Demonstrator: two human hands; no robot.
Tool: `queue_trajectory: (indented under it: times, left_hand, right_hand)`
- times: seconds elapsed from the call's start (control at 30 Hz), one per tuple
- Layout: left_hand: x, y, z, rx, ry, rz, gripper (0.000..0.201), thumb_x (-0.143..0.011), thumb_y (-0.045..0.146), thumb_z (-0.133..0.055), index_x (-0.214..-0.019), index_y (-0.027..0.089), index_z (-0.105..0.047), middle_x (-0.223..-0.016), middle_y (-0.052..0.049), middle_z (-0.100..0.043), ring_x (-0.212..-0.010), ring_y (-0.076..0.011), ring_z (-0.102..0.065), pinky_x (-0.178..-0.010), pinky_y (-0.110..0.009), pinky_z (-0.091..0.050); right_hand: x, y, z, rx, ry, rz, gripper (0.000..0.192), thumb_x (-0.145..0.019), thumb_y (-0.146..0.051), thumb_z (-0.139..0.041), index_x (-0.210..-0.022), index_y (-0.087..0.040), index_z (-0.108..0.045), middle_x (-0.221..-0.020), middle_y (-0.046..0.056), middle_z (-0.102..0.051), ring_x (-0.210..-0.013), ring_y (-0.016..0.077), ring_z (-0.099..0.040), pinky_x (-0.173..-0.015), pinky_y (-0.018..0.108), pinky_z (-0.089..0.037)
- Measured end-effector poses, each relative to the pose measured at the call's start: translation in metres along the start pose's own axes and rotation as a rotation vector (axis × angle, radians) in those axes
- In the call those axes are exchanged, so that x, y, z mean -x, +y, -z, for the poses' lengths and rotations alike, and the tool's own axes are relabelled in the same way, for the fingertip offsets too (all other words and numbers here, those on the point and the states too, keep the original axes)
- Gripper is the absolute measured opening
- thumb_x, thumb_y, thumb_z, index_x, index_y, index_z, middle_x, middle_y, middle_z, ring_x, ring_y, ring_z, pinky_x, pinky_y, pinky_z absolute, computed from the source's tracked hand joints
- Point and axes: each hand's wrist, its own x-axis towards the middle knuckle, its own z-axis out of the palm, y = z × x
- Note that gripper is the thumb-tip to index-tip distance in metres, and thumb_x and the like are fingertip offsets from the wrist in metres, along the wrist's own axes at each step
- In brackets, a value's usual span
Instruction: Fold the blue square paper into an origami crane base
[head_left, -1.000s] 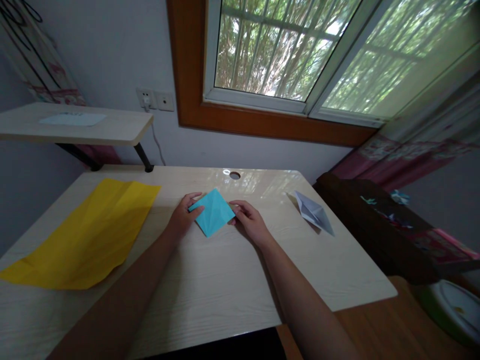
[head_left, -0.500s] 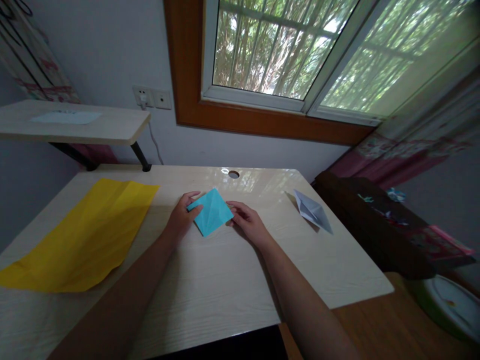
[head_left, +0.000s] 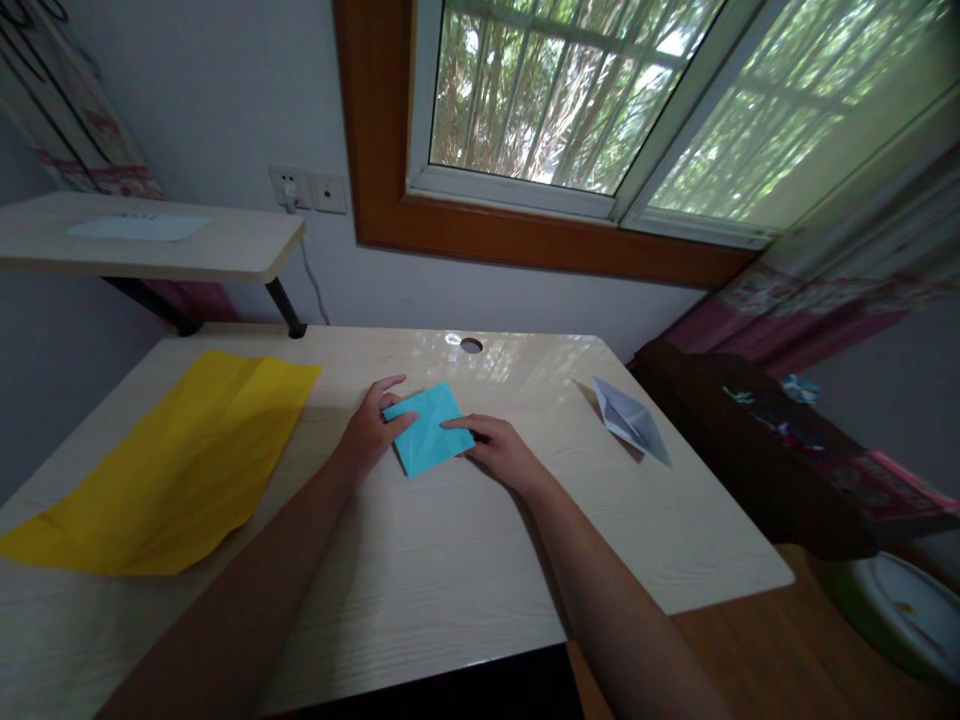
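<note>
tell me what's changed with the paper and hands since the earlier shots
The blue paper has turned slightly clockwise, its top corner shifting right. The right hand now reaches farther over it. Unchanged: the left hand holding its left side, the yellow sheet, the folded white paper.

The left forearm [head_left: 255, 580] and the right forearm [head_left: 592, 570] are showing bare, smooth in outline, tapering toward uncovered wrists [head_left: 534, 482]. The left hand [head_left: 367, 430] and the right hand [head_left: 501, 448] are likewise showing bare, ending in slim fingers [head_left: 461, 424] whose finer details are blurring.

Wall sockets [head_left: 313, 190] beside a window [head_left: 555, 110]
</note>
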Motion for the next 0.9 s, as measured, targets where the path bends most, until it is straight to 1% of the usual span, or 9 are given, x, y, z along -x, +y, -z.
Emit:
queue_trajectory:
  times: [0.13,0.27,0.37,0.47,0.57,0.7,0.77,0.83,0.9]
  left_hand:
    - [-0.001,0.001,-0.001,0.104,-0.006,0.011,0.081,-0.074,0.031,-0.077,-0.145,0.019,-0.039,-0.092,0.000,-0.064,-0.071,-0.0122,-0.060,-0.065,-0.023,-0.047]
    - [-0.001,0.001,-0.004,0.202,0.008,0.058,0.096,-0.070,0.032,-0.082,-0.150,0.021,-0.030,-0.102,-0.004,-0.066,-0.081,-0.0166,-0.067,-0.076,-0.030,-0.055]
    - [0.000,0.003,-0.007,0.239,-0.069,0.090,0.108,-0.069,0.031,-0.084,-0.155,0.022,-0.020,-0.109,-0.009,-0.069,-0.087,-0.0202,-0.070,-0.079,-0.035,-0.058]
    - [0.003,0.003,-0.011,0.241,-0.146,0.106,0.118,-0.067,0.030,-0.084,-0.158,0.023,-0.009,-0.100,-0.007,-0.071,-0.077,-0.0194,-0.071,-0.068,-0.032,-0.059]
    - [0.005,0.002,-0.013,0.189,-0.174,0.110,0.117,-0.070,0.029,-0.082,-0.159,0.023,-0.007,-0.086,-0.002,-0.069,-0.065,-0.0174,-0.068,-0.058,-0.029,-0.057]
    - [0.008,-0.001,-0.013,0.128,-0.133,0.078,0.106,-0.075,0.029,-0.078,-0.159,0.024,-0.014,-0.082,0.000,-0.068,-0.065,-0.0171,-0.067,-0.059,-0.029,-0.058]
    - [0.009,-0.002,-0.014,0.147,-0.118,0.069,0.104,-0.078,0.029,-0.076,-0.159,0.026,-0.011,-0.081,0.000,-0.068,-0.065,-0.0174,-0.068,-0.062,-0.031,-0.058]
    - [0.011,-0.002,-0.015,0.189,-0.101,0.062,0.105,-0.080,0.030,-0.074,-0.160,0.028,-0.005,-0.081,0.001,-0.069,-0.067,-0.0174,-0.068,-0.065,-0.032,-0.058]
    - [0.013,-0.001,-0.017,0.190,-0.066,0.044,0.105,-0.081,0.030,-0.072,-0.160,0.028,-0.003,-0.082,0.001,-0.069,-0.067,-0.0165,-0.067,-0.067,-0.032,-0.057]
  right_hand:
    - [0.001,0.001,-0.001,0.011,0.039,-0.040,0.029,-0.084,-0.024,-0.070,-0.112,-0.026,-0.076,-0.102,0.005,-0.077,-0.083,0.0175,-0.069,-0.078,0.032,-0.053]
    - [0.003,0.006,-0.001,0.015,0.121,-0.067,0.029,-0.083,-0.024,-0.069,-0.111,-0.025,-0.077,-0.097,0.005,-0.076,-0.079,0.0178,-0.068,-0.074,0.032,-0.054]
    - [0.005,0.009,-0.003,-0.020,0.171,-0.095,0.029,-0.083,-0.024,-0.066,-0.110,-0.024,-0.077,-0.090,0.005,-0.076,-0.072,0.0174,-0.066,-0.069,0.031,-0.054]
    - [0.005,0.008,-0.003,0.013,0.196,-0.075,0.028,-0.083,-0.023,-0.065,-0.108,-0.024,-0.078,-0.087,0.004,-0.075,-0.070,0.0169,-0.065,-0.068,0.030,-0.053]
    - [0.003,0.005,-0.001,0.106,0.199,0.014,0.027,-0.083,-0.021,-0.066,-0.107,-0.025,-0.078,-0.089,0.004,-0.073,-0.077,0.0178,-0.065,-0.073,0.031,-0.051]
    - [0.001,0.002,0.000,0.163,0.182,0.120,0.024,-0.088,-0.022,-0.065,-0.107,-0.027,-0.078,-0.090,0.005,-0.071,-0.083,0.0189,-0.064,-0.076,0.032,-0.049]
    - [0.000,0.001,-0.001,0.159,0.162,0.128,0.021,-0.090,-0.024,-0.065,-0.106,-0.028,-0.078,-0.092,0.005,-0.070,-0.086,0.0196,-0.064,-0.078,0.033,-0.050]
    - [0.001,0.001,-0.003,0.151,0.133,0.115,0.019,-0.090,-0.027,-0.066,-0.104,-0.029,-0.079,-0.094,0.006,-0.069,-0.087,0.0198,-0.064,-0.078,0.033,-0.050]
    - [0.001,0.003,-0.004,0.144,0.104,0.108,0.017,-0.091,-0.029,-0.067,-0.103,-0.030,-0.079,-0.094,0.005,-0.067,-0.087,0.0193,-0.064,-0.076,0.032,-0.050]
